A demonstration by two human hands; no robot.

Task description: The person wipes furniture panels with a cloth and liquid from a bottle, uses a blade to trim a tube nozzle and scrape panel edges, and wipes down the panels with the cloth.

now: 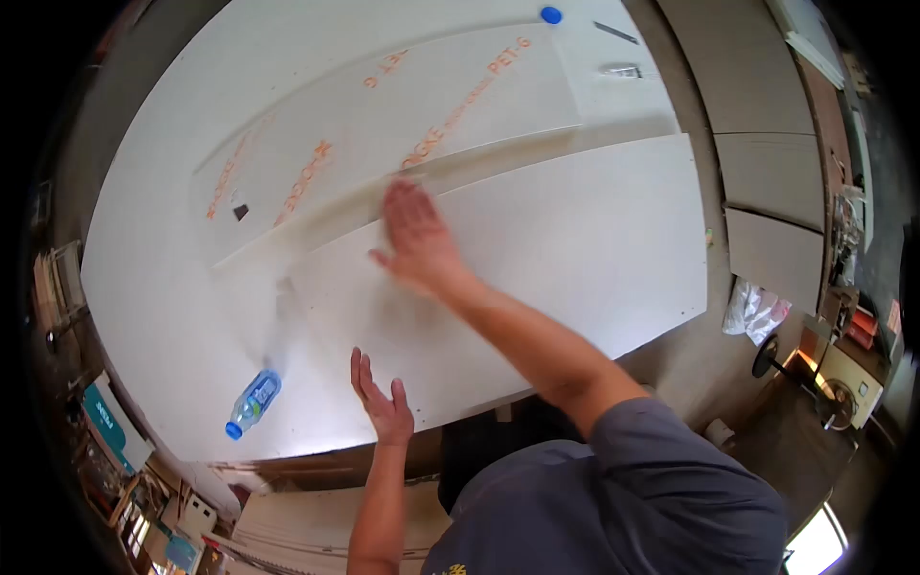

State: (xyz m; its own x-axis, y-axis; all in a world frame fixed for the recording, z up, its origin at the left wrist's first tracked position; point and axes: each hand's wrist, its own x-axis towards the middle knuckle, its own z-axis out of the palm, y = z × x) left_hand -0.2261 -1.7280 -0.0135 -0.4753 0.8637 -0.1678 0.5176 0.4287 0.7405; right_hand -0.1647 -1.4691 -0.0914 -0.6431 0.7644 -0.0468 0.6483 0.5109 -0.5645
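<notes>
A plain white panel (575, 230) lies across the near side of a large white table (144, 287). My right hand (418, 235) reaches over the panel, palm down with fingers extended, at its far edge. Whether it presses on the surface or hovers just above is unclear. Closer to my body, my left hand (383, 407) is raised over the near edge of the panel, fingers upright and thumb apart, holding nothing. Beyond the panel lies a sheet with orange lettering (460, 91), partly reading PET-G. On that sheet's left end is a small dark chip (241, 211).
A water bottle (254, 404) with a blue cap lies at the near left of the table. A round blue lid (550, 14), a thin grey strip (615, 33) and a small clear object (625, 71) are at the far right. Grey boards (767, 172) and a plastic bag (752, 309) are beyond the right edge.
</notes>
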